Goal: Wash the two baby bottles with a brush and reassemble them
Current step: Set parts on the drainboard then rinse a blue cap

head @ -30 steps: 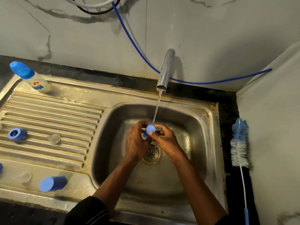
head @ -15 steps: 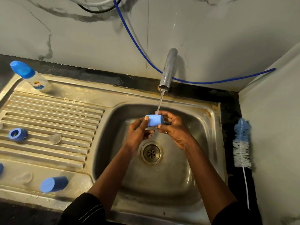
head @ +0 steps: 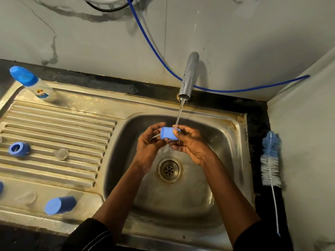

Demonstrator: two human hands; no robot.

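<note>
Over the sink (head: 241, 142), right under the tap (head: 188, 77), both hands are on a blue cap (head: 169, 134). The left hand (head: 147, 144) curls round its left end from underneath, and the right hand (head: 191, 144) pinches the other end with the thumb on top. The cap sits on its side between them. The water stream (head: 179, 113) lands right where the right fingers meet the cap, then splashes down toward the drain (head: 169, 169).

Rest of the parts are spread out on the ribbed draining board (head: 54, 127) to the left. A blue ring (head: 18, 149) lies there with its hole facing up, and a clear teat (head: 61, 154) sits to its right, not touching it. Closer to the front edge a second blue cap (head: 59, 204) lies on its side, flat end toward the camera. Just left of it is what I think is a second teat (head: 26, 197), but it's pretty smeared. At the far left corner one bottle (head: 43, 92) stands fully put together, blue top on.

The bottle brush (head: 270, 160) lies on the dark desk (head: 259, 120) strip right of the sink, along the wall, bristles at the far end, well apart from both hands. A blue hose (head: 154, 42) runs across the wall behind the tap.
</note>
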